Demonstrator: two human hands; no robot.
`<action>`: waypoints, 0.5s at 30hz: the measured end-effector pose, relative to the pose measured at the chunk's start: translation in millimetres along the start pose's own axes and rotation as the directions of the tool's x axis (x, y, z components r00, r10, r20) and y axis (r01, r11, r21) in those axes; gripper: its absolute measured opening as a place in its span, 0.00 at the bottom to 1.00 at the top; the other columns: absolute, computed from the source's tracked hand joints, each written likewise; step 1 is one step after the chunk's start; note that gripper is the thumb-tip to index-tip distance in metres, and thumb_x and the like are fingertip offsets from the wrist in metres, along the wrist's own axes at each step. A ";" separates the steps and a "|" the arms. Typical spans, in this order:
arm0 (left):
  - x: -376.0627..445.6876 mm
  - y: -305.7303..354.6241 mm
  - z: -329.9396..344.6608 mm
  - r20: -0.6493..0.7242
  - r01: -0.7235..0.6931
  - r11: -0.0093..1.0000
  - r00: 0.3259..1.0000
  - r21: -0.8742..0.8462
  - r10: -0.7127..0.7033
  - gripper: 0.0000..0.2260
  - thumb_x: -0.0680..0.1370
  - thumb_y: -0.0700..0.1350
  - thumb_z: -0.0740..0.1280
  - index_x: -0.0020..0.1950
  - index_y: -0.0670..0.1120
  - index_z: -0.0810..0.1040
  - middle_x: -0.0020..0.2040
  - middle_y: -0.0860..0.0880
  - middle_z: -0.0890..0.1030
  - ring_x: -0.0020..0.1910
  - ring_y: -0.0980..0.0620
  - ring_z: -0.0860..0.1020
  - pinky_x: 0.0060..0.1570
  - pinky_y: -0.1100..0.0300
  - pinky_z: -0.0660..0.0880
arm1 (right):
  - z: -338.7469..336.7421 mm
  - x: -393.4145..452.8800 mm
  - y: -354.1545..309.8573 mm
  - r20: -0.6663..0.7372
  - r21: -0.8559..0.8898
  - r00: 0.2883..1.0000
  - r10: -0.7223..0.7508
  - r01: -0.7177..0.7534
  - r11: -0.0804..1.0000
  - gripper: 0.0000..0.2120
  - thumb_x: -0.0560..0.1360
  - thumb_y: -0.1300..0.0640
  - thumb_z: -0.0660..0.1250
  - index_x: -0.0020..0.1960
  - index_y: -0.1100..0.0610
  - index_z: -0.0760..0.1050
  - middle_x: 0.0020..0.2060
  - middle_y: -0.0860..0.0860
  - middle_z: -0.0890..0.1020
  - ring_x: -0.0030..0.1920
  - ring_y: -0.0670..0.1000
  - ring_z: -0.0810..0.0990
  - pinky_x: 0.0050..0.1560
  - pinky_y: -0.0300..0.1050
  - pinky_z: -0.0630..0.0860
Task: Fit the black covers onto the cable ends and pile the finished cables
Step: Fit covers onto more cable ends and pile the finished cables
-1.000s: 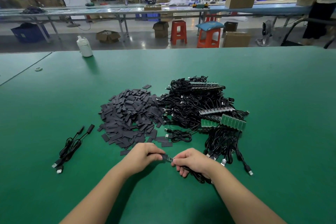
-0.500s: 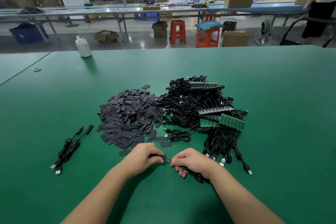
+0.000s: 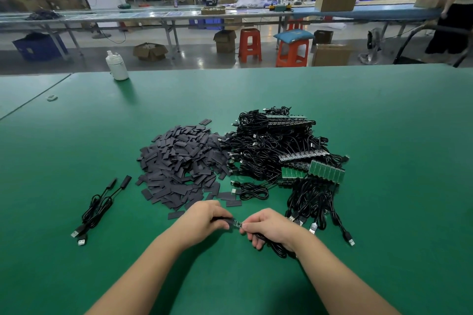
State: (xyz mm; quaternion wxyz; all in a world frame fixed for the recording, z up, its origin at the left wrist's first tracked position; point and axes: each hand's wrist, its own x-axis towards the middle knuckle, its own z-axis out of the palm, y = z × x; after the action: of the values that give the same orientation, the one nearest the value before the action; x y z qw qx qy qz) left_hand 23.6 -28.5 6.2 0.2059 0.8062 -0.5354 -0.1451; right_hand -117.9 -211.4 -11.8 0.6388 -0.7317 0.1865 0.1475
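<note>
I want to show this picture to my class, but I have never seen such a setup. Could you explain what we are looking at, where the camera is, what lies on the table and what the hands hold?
There is no machine here: a person works with bare hands. The camera sits on the person's head and looks down over a green table. In the middle lies a heap of flat black covers; right of it, a tangle of black cables whose ends are small green boards. At the left lie the finished cables, already covered. The left hand pinches a cover and the right hand grips a cable end; the cover is partly over the end.
</note>
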 end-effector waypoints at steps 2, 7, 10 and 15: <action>0.4 -0.5 1.2 -0.011 -0.002 1.000 1.000 -0.002 0.002 0.14 0.77 0.54 0.70 0.61 0.53 0.82 0.51 0.57 0.79 0.49 0.61 0.76 0.51 0.74 0.67 | -0.3 0.3 0.6 -0.004 0.006 1.000 0.003 -0.003 1.000 0.07 0.80 0.59 0.67 0.48 0.60 0.83 0.33 0.50 0.80 0.33 0.48 0.80 0.36 0.41 0.78; -2.1 -2.5 5.2 -0.022 0.029 0.999 0.999 -0.028 -0.030 0.15 0.78 0.56 0.68 0.62 0.53 0.81 0.50 0.57 0.80 0.47 0.62 0.75 0.49 0.75 0.67 | -1.0 0.1 0.0 0.007 -0.027 1.000 0.013 -0.013 1.000 0.07 0.80 0.58 0.67 0.48 0.59 0.83 0.33 0.49 0.81 0.34 0.47 0.80 0.37 0.41 0.79; -3.5 -4.0 6.2 -0.015 0.032 0.999 0.999 -0.033 -0.033 0.15 0.78 0.56 0.68 0.62 0.52 0.81 0.50 0.56 0.80 0.47 0.61 0.76 0.49 0.74 0.67 | 0.2 -0.3 -0.9 0.012 -0.037 1.000 0.011 -0.010 0.999 0.07 0.80 0.58 0.67 0.48 0.59 0.83 0.34 0.50 0.80 0.33 0.47 0.79 0.37 0.40 0.79; -2.7 -3.0 8.3 -0.022 0.042 0.999 0.999 -0.023 -0.043 0.14 0.79 0.55 0.68 0.62 0.53 0.81 0.49 0.54 0.80 0.47 0.58 0.76 0.50 0.66 0.70 | 1.3 -0.8 -1.8 0.012 -0.034 1.000 0.005 -0.005 0.999 0.08 0.80 0.59 0.67 0.49 0.62 0.82 0.32 0.50 0.79 0.32 0.47 0.79 0.36 0.40 0.79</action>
State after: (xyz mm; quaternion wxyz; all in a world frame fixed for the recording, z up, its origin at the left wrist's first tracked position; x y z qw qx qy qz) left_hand 21.2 -26.4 -2.5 0.2180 0.8165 -0.5142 -0.1466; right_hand -117.7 -209.9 -10.0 0.6270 -0.7411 0.1819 0.1567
